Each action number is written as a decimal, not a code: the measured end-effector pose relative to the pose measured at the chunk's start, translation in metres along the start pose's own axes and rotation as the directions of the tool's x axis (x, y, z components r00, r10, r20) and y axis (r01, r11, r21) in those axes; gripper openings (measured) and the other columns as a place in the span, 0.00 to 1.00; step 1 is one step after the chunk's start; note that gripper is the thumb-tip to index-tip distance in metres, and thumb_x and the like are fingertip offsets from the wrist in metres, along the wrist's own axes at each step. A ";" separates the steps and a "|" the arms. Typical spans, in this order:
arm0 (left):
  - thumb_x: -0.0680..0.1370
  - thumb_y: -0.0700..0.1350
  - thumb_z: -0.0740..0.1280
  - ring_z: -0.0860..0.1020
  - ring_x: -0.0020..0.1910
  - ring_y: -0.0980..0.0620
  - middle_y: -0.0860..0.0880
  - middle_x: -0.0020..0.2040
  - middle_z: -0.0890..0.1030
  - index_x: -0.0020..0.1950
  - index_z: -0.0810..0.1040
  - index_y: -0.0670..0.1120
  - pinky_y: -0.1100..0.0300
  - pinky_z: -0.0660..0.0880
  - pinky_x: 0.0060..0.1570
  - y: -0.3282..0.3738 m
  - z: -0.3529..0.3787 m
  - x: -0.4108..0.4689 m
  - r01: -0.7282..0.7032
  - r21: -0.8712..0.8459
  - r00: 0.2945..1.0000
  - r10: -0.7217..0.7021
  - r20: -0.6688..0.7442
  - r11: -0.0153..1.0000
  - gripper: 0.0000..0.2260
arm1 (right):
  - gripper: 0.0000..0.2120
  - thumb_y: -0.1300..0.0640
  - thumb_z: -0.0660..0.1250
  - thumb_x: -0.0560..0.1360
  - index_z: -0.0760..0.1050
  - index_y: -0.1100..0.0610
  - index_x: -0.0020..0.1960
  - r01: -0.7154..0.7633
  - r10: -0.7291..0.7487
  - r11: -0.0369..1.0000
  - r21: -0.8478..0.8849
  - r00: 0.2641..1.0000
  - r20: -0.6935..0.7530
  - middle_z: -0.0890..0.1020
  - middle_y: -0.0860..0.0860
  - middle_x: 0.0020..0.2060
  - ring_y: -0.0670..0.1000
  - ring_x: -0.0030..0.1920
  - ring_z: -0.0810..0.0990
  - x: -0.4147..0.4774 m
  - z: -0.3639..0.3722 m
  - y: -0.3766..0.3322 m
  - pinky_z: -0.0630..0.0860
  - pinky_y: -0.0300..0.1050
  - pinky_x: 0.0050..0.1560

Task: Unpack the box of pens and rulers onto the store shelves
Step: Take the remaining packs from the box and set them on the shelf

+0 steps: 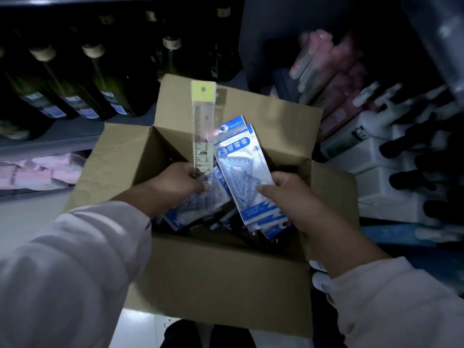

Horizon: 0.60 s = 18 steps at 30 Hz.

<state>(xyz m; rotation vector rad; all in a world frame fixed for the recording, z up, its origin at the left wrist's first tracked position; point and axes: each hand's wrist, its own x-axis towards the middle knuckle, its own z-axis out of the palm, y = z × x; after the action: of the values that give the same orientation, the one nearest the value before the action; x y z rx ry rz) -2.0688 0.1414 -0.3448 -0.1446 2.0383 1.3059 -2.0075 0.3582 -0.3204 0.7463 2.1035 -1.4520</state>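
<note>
Cardboard box (pixel 213 285) sits open on the pale floor (pixel 140 327) between the shelves, its flaps folded outward; both hands reach into it from the near side. Left grip (pixel 175 187) is curled round the lower end of a long straight ruler (pixel 202 126) in a clear sleeve with a yellow header card, holding it upright so that it rises above the far flap; the same fingers also press on a blue-and-white ruler pack (pixel 198 209) lying tilted in the box. Right grip (pixel 288 197) pinches a fanned bundle of blue geometric set packs (pixel 241 177), thumb on the front, their tops pointing to the far side and leaning just beside the straight ruler. Dark, small items (pixel 221 223) lie in the bottom of the box beneath the packs, too dim to identify. Dark green bottles (pixel 100 79) with pale caps stand in rows on the far left shelf; pink packets (pixel 37 172) lie on the shelf below them. Pink tubes (pixel 334 69) and white spray bottles (pixel 371 136) crowd the shelves at the right. Light sleeves cover both forearms.
</note>
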 end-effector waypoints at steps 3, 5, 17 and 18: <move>0.72 0.29 0.68 0.78 0.52 0.47 0.41 0.53 0.81 0.55 0.79 0.36 0.52 0.71 0.61 0.024 -0.009 -0.025 -0.007 -0.126 1.000 0.006 -0.010 0.992 0.12 | 0.03 0.59 0.67 0.76 0.79 0.53 0.45 0.010 -0.008 0.996 0.093 1.000 -0.022 0.85 0.54 0.40 0.54 0.39 0.84 -0.025 -0.007 -0.019 0.80 0.50 0.43; 0.72 0.28 0.68 0.78 0.52 0.46 0.42 0.52 0.81 0.55 0.79 0.36 0.54 0.72 0.59 0.041 -0.012 -0.040 -0.011 -0.173 1.000 0.007 -0.024 0.985 0.13 | 0.05 0.62 0.67 0.76 0.79 0.54 0.43 0.026 -0.018 0.987 0.157 0.999 -0.048 0.84 0.56 0.39 0.55 0.38 0.83 -0.041 -0.009 -0.031 0.79 0.52 0.45; 0.70 0.30 0.71 0.82 0.49 0.40 0.42 0.50 0.84 0.54 0.80 0.42 0.42 0.76 0.55 0.158 -0.029 -0.160 -0.053 -0.369 0.998 0.063 0.016 0.928 0.14 | 0.06 0.66 0.66 0.74 0.79 0.61 0.49 0.130 -0.068 0.916 0.381 0.983 -0.171 0.83 0.64 0.46 0.67 0.49 0.82 -0.172 -0.037 -0.124 0.76 0.68 0.53; 0.70 0.31 0.71 0.82 0.48 0.39 0.41 0.50 0.84 0.54 0.80 0.42 0.41 0.77 0.54 0.167 -0.028 -0.170 -0.052 -0.381 0.998 0.065 0.020 0.923 0.14 | 0.06 0.66 0.66 0.75 0.79 0.61 0.49 0.148 -0.087 0.915 0.375 0.981 -0.174 0.83 0.65 0.47 0.66 0.49 0.82 -0.185 -0.041 -0.131 0.77 0.67 0.53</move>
<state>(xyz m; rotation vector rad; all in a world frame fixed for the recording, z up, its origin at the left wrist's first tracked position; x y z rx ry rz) -2.0296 0.1536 -0.1089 -0.2374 1.7520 1.7211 -1.9615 0.3279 -0.0970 0.9148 2.0228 -1.9707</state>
